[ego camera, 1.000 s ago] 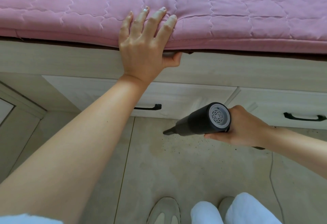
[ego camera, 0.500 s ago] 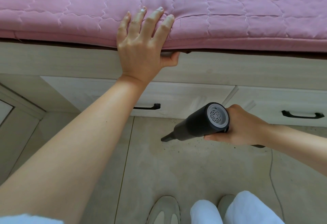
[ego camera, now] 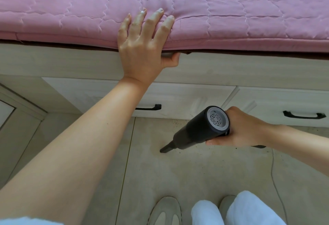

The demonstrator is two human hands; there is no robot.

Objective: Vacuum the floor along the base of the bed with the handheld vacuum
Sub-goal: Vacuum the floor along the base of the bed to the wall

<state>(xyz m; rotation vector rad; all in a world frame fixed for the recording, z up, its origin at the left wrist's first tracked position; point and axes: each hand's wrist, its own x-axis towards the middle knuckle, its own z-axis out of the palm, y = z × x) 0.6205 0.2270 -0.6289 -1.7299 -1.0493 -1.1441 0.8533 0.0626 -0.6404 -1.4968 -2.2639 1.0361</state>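
Open floor [ego camera: 204,175] fronts the drawers [ego camera: 187,98]; shoes [ego camera: 164,210] behind.

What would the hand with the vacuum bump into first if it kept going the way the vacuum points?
Probably the floor: the right hand aims the handheld vacuum down and leftward, its nozzle tip seemingly at the tile already.

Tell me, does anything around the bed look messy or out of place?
Yes: dark specks litter the pale floor by the drawer base, around the nozzle of the handheld vacuum that the right hand grips. The left hand presses the pink quilt edge, which is slightly lifted beside the thumb.
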